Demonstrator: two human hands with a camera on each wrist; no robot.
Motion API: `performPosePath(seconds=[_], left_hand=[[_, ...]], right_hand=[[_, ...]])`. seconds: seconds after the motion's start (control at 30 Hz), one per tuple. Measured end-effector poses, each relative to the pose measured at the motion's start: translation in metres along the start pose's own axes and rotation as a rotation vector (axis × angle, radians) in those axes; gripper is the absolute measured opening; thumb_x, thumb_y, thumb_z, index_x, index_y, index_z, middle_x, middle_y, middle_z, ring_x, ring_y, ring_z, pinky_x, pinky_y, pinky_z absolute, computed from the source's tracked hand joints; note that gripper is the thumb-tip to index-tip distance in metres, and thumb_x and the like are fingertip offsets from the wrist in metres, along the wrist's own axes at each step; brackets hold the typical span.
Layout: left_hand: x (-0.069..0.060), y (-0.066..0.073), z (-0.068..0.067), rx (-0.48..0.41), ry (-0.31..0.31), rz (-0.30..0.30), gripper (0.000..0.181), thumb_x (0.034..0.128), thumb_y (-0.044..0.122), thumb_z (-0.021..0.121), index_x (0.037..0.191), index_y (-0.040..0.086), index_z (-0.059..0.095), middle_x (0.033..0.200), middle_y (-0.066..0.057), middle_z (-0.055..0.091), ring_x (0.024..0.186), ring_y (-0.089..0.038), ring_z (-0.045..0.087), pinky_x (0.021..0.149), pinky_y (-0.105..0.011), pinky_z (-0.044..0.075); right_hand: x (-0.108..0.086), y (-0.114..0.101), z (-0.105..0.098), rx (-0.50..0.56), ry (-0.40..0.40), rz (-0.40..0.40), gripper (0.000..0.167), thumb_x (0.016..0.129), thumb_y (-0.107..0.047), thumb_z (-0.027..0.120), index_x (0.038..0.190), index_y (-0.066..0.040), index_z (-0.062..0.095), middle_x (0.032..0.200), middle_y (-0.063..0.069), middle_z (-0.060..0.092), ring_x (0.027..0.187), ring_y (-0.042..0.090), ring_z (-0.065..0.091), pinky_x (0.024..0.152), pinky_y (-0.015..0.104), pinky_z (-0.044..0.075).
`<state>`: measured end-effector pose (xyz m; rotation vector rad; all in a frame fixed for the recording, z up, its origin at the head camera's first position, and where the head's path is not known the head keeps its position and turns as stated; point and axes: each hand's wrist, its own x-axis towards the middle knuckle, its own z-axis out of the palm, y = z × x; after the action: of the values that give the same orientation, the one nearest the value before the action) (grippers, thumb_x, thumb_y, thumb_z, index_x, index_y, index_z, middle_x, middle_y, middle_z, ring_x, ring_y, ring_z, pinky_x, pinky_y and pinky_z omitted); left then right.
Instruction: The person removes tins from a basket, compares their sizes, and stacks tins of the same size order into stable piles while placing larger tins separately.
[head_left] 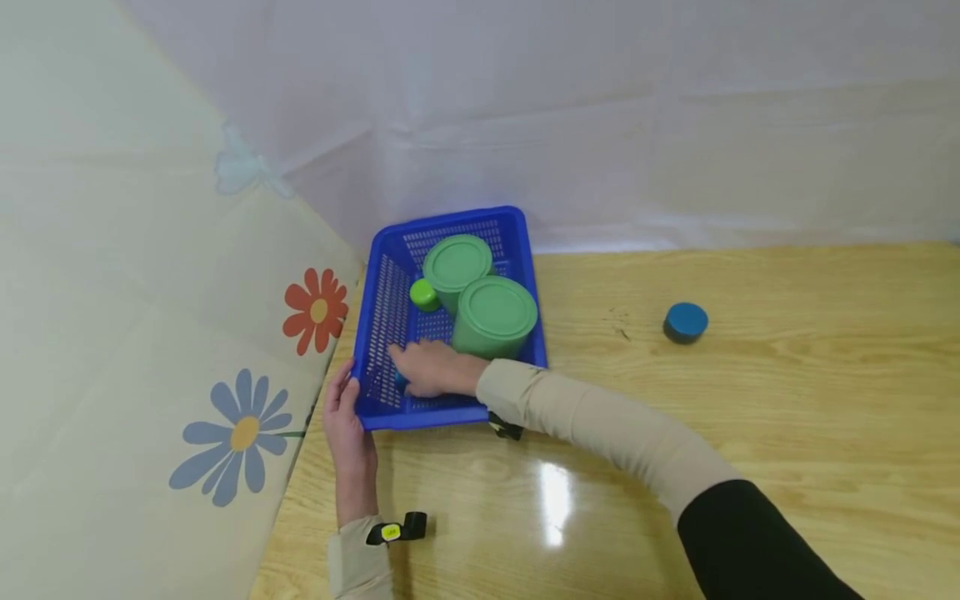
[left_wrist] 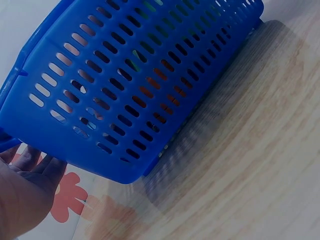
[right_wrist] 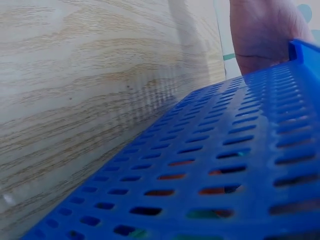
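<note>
Head view: my left hand (head_left: 348, 425) grips the blue slotted plastic basket (head_left: 427, 419) by its near-left corner; I can't tell whether my right hand (head_left: 431, 368) holds the small blue object (head_left: 401, 382) inside. Two green cylindrical canisters (head_left: 495, 317) seem placed; a round blue cap (head_left: 685, 323), toward the wooden table (head_left: 787, 400)'s back edge, seems left.

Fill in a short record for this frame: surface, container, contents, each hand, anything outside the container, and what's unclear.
Surface: wooden table
Container: blue basket, slotted walls
Contents: near green canister; far green canister; small lime-green item left of them; partly hidden blue item
Left hand: grips the basket's near-left corner
Right hand: inside the basket, at the blue item
Outside: round blue object, right of the basket
Unclear: whether the right hand grips anything
</note>
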<state>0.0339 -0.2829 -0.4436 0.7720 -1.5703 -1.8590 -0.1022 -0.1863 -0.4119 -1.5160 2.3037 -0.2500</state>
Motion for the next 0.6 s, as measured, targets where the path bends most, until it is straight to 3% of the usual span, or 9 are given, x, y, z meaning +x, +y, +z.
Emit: performPosePath(seconds=[0.23,0.6], left_hand=[[-0.0003,0.001,0.0001,0.012,0.001,-0.001,0.036,0.1108,0.024,0.049,0.144,0.014,0.061,0.132,-0.001,0.06,0.12,-0.019,0.059,0.093,-0.023,0.054],[-0.001,0.0021,-0.0004,0.013,0.001,-0.007,0.037,0.1108,0.024,0.049,0.144,0.015,0.061,0.136,-0.002,0.059,0.122,-0.019,0.058,0.094,-0.023,0.053]], right_hand=[[-0.0008,-0.0016,0.0014,-0.008,-0.041,-0.024,0.078,0.097,-0.03,0.075,0.158,-0.002,0.034,0.146,0.016,0.056,0.134,0.029,0.056,0.108,0.043,0.047],[-0.0016,-0.0021,0.0018,0.039,-0.05,-0.014,0.081,0.096,-0.025,0.076,0.159,-0.003,0.032,0.143,0.015,0.059,0.128,0.024,0.06,0.102,0.036,0.051]])
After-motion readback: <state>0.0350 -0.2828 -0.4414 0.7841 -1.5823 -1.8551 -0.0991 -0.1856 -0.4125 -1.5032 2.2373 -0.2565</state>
